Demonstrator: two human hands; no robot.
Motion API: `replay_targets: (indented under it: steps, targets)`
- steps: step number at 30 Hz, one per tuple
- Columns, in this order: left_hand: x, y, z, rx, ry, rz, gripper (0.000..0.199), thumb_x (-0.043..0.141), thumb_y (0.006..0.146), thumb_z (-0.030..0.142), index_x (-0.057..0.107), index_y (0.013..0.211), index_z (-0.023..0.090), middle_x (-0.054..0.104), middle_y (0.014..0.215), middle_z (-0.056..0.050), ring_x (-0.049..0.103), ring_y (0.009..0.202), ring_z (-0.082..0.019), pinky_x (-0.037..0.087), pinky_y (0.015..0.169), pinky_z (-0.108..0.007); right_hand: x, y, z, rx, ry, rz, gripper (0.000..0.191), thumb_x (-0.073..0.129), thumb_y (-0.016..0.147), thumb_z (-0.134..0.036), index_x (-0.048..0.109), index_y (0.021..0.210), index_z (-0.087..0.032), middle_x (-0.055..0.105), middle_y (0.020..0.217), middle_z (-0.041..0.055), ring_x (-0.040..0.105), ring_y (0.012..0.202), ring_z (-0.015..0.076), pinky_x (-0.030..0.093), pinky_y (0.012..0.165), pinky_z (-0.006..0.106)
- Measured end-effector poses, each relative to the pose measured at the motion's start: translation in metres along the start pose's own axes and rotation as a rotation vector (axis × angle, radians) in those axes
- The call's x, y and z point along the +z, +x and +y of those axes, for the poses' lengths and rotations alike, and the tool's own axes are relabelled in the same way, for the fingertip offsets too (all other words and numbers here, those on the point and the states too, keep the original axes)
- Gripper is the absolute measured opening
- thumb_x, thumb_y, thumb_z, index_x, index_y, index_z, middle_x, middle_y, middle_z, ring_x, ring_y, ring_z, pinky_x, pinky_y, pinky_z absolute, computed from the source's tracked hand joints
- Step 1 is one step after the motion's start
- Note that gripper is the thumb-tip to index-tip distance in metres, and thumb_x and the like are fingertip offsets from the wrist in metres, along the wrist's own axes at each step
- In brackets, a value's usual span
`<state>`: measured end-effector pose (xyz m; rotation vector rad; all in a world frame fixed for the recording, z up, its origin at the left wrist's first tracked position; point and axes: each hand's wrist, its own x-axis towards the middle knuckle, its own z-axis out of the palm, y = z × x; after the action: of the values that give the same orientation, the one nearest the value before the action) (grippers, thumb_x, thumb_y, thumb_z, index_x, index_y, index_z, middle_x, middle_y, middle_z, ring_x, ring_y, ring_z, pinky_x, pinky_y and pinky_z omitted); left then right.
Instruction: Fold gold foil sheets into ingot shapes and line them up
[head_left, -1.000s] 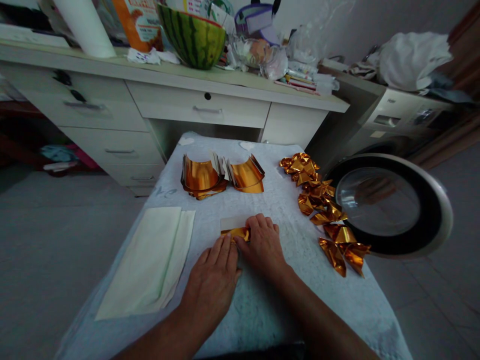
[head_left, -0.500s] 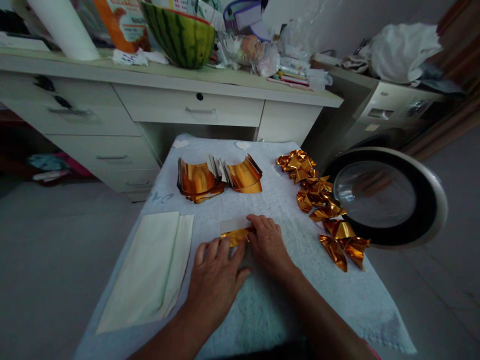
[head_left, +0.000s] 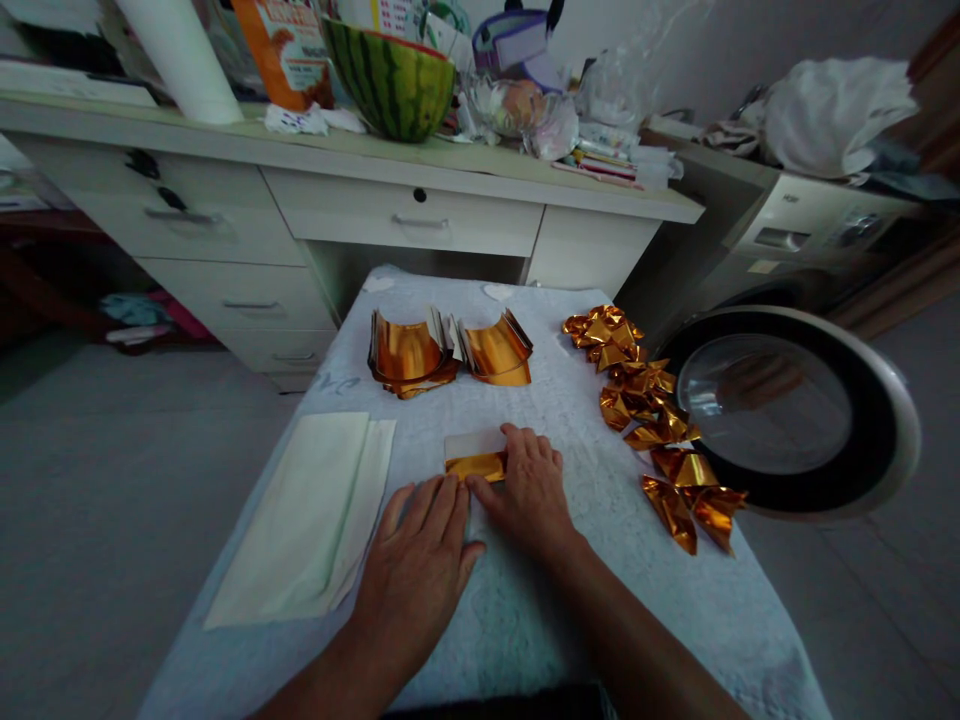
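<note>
Two bare hands on a small gold foil sheet, pale underside showing, cloth-covered table.

Left hand (head_left: 416, 565): palm down, fingers extended and slightly spread, tips at near edge of the partly folded gold foil sheet (head_left: 477, 467); not gripping. Right hand (head_left: 531, 490): fingers bent over the sheet's right end, pressing it; cannot tell if pinched. Sheet lies flat, centre of the table with pale blue cloth cover (head_left: 600, 600). Beyond it, two curved stacks of shiny gold foil sheets (head_left: 450, 352), side by side. To the left, folded cream-white paper sheets (head_left: 300, 520). To the right, a row of crumpled, folded gold foil pieces (head_left: 652, 400).
</note>
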<state>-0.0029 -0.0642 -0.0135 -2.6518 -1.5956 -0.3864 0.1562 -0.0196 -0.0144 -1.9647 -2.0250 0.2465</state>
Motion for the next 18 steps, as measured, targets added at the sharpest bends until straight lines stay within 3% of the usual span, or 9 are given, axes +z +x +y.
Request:
replay_targets:
  steps: [3,7,13,18]
  targets:
    - [0.007,-0.003,-0.001,0.019,0.053,0.028,0.041,0.061,0.087,0.026,0.065,0.124,0.008,0.066,0.129,-0.017,0.06,0.119,-0.032,0.043,0.104,-0.048,0.003,0.001,-0.003,0.006,-0.017,0.012,0.076,0.064,0.08,-0.059,0.044,0.137,-0.013,0.059,0.115,0.0137,0.05,0.105,0.0315,0.038,0.09,0.045]
    - [0.012,-0.005,-0.002,0.063,0.115,0.037,0.044,0.061,0.087,0.028,0.065,0.122,0.003,0.065,0.129,-0.021,0.061,0.118,-0.035,0.048,0.098,-0.048,0.002,0.003,-0.001,0.004,-0.005,-0.015,0.071,0.064,0.083,-0.054,0.043,0.139,-0.016,0.059,0.115,0.0131,0.051,0.104,0.0316,0.039,0.089,0.045]
    - [0.009,-0.004,-0.001,0.034,0.106,0.022,0.039,0.057,0.09,0.029,0.067,0.12,0.005,0.065,0.129,-0.021,0.061,0.118,-0.035,0.048,0.097,-0.049,-0.004,0.003,0.008,0.001,0.105,-0.053,0.066,0.063,0.086,-0.036,0.038,0.145,-0.019,0.06,0.115,0.0116,0.053,0.103,0.0279,0.04,0.09,0.043]
    - [0.004,0.002,-0.002,0.064,0.132,0.026,0.035,0.059,0.089,0.028,0.069,0.115,0.007,0.068,0.123,-0.019,0.063,0.112,-0.033,0.049,0.094,-0.048,-0.007,0.004,0.01,0.031,0.141,-0.063,0.073,0.065,0.084,-0.032,0.034,0.148,-0.018,0.062,0.113,0.0114,0.055,0.102,0.0274,0.041,0.089,0.041]
